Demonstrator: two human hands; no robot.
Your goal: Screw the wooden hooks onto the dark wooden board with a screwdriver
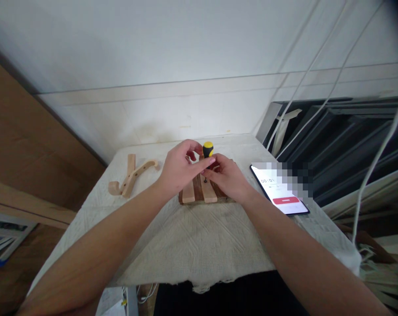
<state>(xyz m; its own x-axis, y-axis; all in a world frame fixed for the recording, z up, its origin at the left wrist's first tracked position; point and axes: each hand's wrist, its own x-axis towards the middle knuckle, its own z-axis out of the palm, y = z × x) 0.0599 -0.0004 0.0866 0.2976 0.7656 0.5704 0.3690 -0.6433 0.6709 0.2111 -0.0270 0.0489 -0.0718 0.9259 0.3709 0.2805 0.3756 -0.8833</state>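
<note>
A stubby screwdriver (208, 149) with a yellow and black handle stands upright over a dark brown board (198, 186) that has pale wooden strips on it. My left hand (181, 166) curls round the handle from the left, its thumb laid across the handle's lower part. From the right, my right hand (228, 177) has its thumb and fingers closed low on the screwdriver, near the shaft. Just under the fingers, a small dark screw (205, 180) shows at a pale wooden strip (208, 193). The fingers hide most of the shaft and part of the board.
Pale wooden hook pieces (133, 177) with holes lie on the cloth-covered table (186, 245) at the left. A lit phone (281, 193) lies at the right. White cables (377, 162) hang at the far right, before dark stacked panels (350, 136). A wall (166, 116) stands behind.
</note>
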